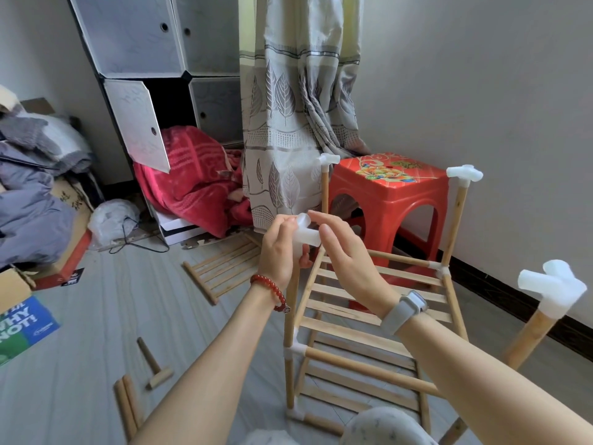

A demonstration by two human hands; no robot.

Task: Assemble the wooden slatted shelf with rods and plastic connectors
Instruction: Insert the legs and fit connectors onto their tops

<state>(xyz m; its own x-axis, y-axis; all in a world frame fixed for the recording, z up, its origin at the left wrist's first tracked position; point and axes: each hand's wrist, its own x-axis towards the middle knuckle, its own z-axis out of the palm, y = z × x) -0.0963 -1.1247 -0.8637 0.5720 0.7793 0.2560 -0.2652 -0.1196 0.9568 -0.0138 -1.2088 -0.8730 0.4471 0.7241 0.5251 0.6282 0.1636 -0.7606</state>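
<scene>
Connector (white, smooth plastic) gripped by left hand

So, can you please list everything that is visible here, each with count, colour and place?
shelf frame: one, wood with white joints, centre floor
connector: one, white, held between both hands
fitted top connectors: three, white, on rod tops
slat panel: one, wood, floor left of frame
loose rods: two, wood, floor bottom left
mallet: one, wood, floor near rods
stool: one, red, behind frame
curtain: one, grey, back centre
cabinet: one, grey and black, back left
blanket: one, red, below cabinet
left hand: grips connector
right hand: fingers straight, against connector
</scene>
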